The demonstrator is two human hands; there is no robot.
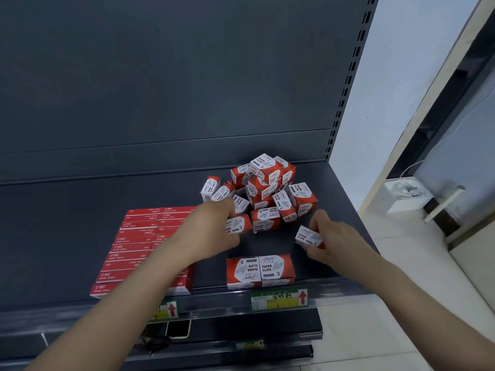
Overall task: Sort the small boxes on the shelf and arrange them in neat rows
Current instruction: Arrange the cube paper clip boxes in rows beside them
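A loose heap of small red-and-white paper clip boxes [270, 188] lies at the back right of the dark shelf [80, 210]. Two such boxes [259, 271] stand side by side at the shelf's front edge. My left hand [217, 228] is closed around one box [237, 224] at the heap's near left edge. My right hand [332, 239] holds another box [308, 236] just right of the heap, slightly above the shelf. Flat red staple boxes [142, 245] lie in neat rows on the left, partly hidden by my left forearm.
Price labels [278, 298] with red arrows sit on the shelf's front rail. The perforated upright [345, 89] bounds the shelf on the right. A lower shelf [241, 352] juts out below. Tiled floor and a white box [404, 196] lie to the right.
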